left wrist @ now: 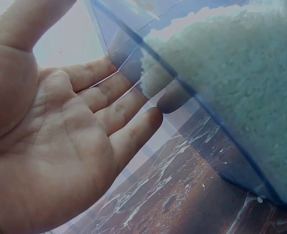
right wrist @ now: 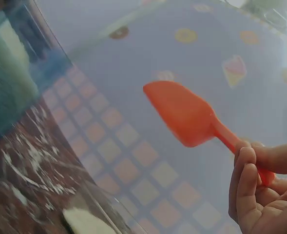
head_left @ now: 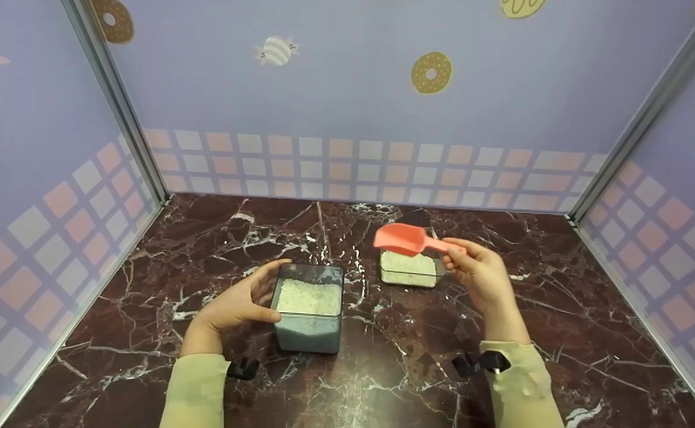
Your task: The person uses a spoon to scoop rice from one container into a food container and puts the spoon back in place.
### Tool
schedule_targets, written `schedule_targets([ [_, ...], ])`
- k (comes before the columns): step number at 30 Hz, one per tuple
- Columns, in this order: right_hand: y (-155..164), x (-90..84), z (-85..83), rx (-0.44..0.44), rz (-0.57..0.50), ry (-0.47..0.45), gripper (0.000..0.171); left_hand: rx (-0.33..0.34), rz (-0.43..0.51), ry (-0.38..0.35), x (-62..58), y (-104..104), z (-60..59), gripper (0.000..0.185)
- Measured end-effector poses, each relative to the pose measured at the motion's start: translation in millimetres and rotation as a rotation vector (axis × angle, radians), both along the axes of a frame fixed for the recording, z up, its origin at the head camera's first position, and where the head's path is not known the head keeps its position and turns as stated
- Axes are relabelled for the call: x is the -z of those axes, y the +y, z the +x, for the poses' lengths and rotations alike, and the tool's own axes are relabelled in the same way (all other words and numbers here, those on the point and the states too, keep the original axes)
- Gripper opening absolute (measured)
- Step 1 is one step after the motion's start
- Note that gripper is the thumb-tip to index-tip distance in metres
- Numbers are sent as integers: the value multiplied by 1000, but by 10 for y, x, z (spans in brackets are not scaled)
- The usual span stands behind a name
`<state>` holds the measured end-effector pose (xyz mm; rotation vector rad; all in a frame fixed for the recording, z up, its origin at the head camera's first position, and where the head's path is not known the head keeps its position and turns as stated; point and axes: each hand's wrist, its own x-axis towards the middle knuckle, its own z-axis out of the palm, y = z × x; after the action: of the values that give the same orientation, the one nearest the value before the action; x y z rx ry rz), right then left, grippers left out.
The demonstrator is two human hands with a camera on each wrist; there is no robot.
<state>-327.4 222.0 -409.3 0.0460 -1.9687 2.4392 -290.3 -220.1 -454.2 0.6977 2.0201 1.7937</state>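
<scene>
Coral scoop (head_left: pixel 403 239) pinched in our right hand (head_left: pixel 483 274) above the shallow tray (head_left: pixel 409 269) of rice — our left hand (head_left: pixel 237 303), fingers spread, touches the taller rice-filled tub (head_left: pixel 310 308) on the bench (head_left: pixel 395 368).

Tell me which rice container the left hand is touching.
The tall blue container, nearer the person; the left hand rests against its side. The shallow clear one sits farther back.

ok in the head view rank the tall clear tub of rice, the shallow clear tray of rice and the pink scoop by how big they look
1. Tall clear plastic tub of rice, largest.
2. Shallow clear plastic tray of rice.
3. Pink plastic scoop, smallest, though the right hand hides its handle end, and the tub sits nearer the camera.
</scene>
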Motion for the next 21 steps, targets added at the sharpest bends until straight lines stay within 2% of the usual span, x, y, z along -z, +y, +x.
schedule_targets([
  [4, -258, 24, 70, -87, 7, -5, 31, 0, -2, 8, 1, -1, 2, 108],
  [12, -721, 19, 290, -212, 157, 33, 31, 14, 14, 11, -21, 10, -12, 105],
  [17, -1004, -13, 461, -236, 266, 82, 26, 4, 15, 15, -31, 13, -5, 105],
  [21, -1193, -71, 584, -206, 430, 160, 21, 2, 3, 20, -24, 16, -6, 106],
])
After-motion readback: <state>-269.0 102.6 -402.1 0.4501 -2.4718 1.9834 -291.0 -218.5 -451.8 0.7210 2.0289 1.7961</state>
